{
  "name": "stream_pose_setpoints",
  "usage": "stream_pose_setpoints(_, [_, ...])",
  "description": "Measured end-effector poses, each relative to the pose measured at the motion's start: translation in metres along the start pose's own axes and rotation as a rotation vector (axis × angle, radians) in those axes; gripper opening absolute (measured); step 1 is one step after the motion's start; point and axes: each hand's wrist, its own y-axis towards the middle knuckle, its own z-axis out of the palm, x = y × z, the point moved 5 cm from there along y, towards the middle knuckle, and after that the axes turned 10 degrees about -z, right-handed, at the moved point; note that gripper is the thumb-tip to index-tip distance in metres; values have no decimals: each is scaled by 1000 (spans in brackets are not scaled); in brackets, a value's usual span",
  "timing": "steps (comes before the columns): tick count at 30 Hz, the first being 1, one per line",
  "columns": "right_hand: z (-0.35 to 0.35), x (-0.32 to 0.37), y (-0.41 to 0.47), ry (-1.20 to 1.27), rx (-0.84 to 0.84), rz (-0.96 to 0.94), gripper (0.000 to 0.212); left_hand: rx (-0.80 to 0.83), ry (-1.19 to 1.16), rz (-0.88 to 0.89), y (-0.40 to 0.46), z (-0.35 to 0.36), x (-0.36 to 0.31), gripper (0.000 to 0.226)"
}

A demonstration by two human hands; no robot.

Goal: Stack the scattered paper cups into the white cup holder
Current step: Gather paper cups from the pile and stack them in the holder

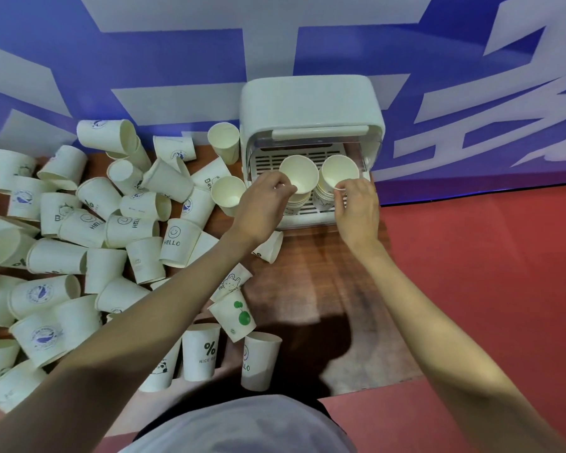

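Observation:
The white cup holder (311, 103) stands at the back of the wooden table with its front lid raised. Inside it two stacks of paper cups rise from the slatted floor. My left hand (268, 197) pinches the rim of the top cup on the left stack (299, 173). The near rim of the top cup on the right stack (339, 171) is pinched by my right hand (356, 204). Several scattered paper cups (89, 230), some printed with HELLO, whales or a panda, lie and stand in a heap on the left of the table.
The wooden table (324, 289) ends at a red floor (487, 273) on the right. A blue and white wall banner (177, 60) runs behind the holder. Upright cups (200, 351) stand near the front edge by my body.

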Motion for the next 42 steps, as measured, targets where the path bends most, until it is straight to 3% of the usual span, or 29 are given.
stream_pose_setpoints(4, [5,-1,-2,4,76,22,25,68,5,-63,-7,8,6,27])
stream_pose_setpoints(13, [-5,38,-69,128,135,-3,28,68,-82,-127,-76,1,36,27])
stream_pose_setpoints(16, [6,51,-109,265,271,9,23,124,-75,-105,-110,0,43,27])
stream_pose_setpoints(20, [28,72,-159,498,650,21,22,178,-66,-113,-141,-3,44,29])
stream_pose_setpoints(24, [40,89,-190,535,837,37,26,127,-54,-239,-166,-11,53,17])
stream_pose_setpoints(28, [43,99,-200,538,854,61,26,104,-35,-400,-193,-20,63,9])
stream_pose_setpoints(33, [46,107,-207,475,865,105,20,165,-55,-505,-210,-18,69,17])
stream_pose_setpoints(42, [34,109,-215,415,867,197,12,346,-92,-503,-212,4,73,21])
